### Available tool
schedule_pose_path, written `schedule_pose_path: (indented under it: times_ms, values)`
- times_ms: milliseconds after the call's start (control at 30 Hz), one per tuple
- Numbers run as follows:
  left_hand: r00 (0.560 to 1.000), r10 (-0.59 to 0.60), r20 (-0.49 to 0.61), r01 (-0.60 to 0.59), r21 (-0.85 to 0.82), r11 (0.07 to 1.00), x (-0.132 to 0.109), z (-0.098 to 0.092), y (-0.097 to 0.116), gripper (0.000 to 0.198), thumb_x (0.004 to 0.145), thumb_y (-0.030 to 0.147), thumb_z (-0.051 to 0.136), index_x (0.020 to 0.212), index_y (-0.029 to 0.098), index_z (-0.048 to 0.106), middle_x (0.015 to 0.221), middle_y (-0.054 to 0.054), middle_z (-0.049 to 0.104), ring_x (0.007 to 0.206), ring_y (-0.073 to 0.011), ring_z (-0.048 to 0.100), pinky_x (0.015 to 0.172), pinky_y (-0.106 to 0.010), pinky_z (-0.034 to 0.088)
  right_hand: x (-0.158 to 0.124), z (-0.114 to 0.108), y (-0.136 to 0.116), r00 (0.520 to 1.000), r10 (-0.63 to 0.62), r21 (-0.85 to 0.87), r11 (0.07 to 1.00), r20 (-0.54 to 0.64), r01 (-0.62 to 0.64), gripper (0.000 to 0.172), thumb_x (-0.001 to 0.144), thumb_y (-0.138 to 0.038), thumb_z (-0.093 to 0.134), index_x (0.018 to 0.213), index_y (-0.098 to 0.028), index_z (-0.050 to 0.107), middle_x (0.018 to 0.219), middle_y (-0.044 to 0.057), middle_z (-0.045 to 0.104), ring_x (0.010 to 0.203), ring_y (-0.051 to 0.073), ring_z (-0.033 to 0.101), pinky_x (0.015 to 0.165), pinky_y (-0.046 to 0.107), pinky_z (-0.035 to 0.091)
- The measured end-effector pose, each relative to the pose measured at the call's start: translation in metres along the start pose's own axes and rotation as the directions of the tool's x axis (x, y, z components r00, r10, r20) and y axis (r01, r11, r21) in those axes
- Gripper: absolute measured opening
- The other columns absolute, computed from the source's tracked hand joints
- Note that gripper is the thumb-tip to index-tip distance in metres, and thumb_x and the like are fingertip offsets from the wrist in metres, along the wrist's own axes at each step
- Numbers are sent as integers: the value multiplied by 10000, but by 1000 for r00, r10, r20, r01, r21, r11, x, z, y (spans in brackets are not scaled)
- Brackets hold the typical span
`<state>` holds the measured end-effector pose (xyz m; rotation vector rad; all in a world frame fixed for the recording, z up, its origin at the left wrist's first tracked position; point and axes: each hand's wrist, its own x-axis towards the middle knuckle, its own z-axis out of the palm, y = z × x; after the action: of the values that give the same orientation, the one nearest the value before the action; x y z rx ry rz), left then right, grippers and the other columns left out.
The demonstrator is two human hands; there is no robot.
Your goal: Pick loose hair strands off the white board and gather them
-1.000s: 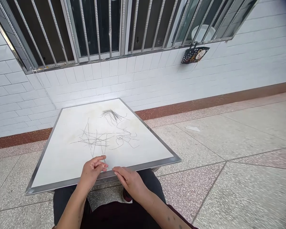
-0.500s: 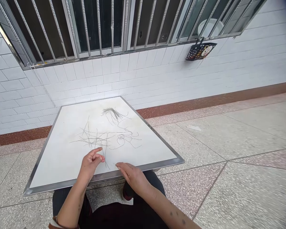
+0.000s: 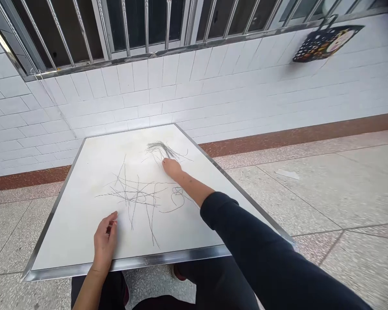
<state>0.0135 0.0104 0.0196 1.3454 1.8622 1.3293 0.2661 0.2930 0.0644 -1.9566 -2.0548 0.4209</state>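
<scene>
A white board with a metal rim lies across my lap. Thin dark strands are scattered over its middle, and a curled one lies to their right. A small tuft of gathered strands sits near the far edge. My right hand, in a dark sleeve, stretches out to that tuft with its fingers bunched together at the tuft's near edge; what they pinch is too fine to make out. My left hand rests on the board's near left part, fingers loosely apart, holding nothing.
A white tiled wall rises just behind the board, with a barred window above it. A black perforated basket hangs from the bars at the upper right. A scrap of paper lies on the speckled floor to the right.
My right hand has left the near edge and reached forward to the far tuft. My left hand has slid left and settled on the board. The view has tipped nearer to the board.
</scene>
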Motion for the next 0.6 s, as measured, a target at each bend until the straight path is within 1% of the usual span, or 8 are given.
schedule_pose_path:
  times_ms: [67,200,300,367,400,433,533,600]
  values:
    - [1000,-6,-17,6,11,1000,-1,0,-8,334,870,415,536,1141,253,647,1212,-63,648,1053,-216,603,871,-352,494,21,7,2,999,32,-50,998,10,-32,294,942,-341,556,1160,-144,578,1119,82,616,933,184,626,804,377,540]
    - [999,-51,2,51,-6,999,3,3,-11,317,870,413,538,1110,243,656,1169,-66,670,1049,-221,614,845,-348,510,44,7,7,1000,26,-133,991,-1,-26,288,986,-278,434,1146,-79,567,1031,177,632,986,263,596,793,386,500]
    - [998,-64,28,64,-18,998,4,5,-13,295,878,393,534,1100,241,653,1174,-64,668,1069,-219,609,871,-354,502,44,5,0,996,-84,-183,980,-31,77,308,984,-278,409,1187,-81,532,1127,217,583,1114,330,502,788,408,471]
    - [998,-49,46,50,-13,999,5,5,-14,276,882,375,532,1089,241,656,1178,-62,665,1076,-217,606,896,-358,492,35,9,-16,973,-230,-200,955,-27,220,292,987,-278,395,1187,-119,536,1186,195,551,1154,318,458,796,383,458]
    - [998,-40,55,40,-9,999,5,5,-15,268,884,366,532,1083,241,659,1177,-62,665,1076,-216,607,904,-359,488,30,13,-27,947,-320,-198,929,-7,313,274,991,-279,388,1165,-148,555,1182,165,555,1138,289,467,795,354,455]
    - [998,-29,59,30,-8,1000,5,5,-15,261,884,358,533,1076,239,664,1170,-63,667,1073,-216,608,906,-358,487,24,19,-39,909,-415,-189,891,25,412,250,993,-278,393,1127,-183,580,1160,125,568,1099,247,491,788,316,452]
    - [998,-7,54,8,-22,1000,5,5,-14,256,882,342,537,1071,235,674,1151,-68,675,1060,-218,616,889,-349,495,11,44,-82,750,-652,-154,734,110,661,206,987,-269,431,1092,-238,605,1137,56,573,1039,179,508,750,245,445]
    - [999,7,48,-5,-34,999,5,5,-14,256,884,337,535,1070,233,677,1145,-72,678,1050,-217,621,876,-343,501,10,60,-109,649,-748,-144,633,140,760,215,982,-207,420,1111,-224,592,1132,63,563,1036,180,494,731,247,439]
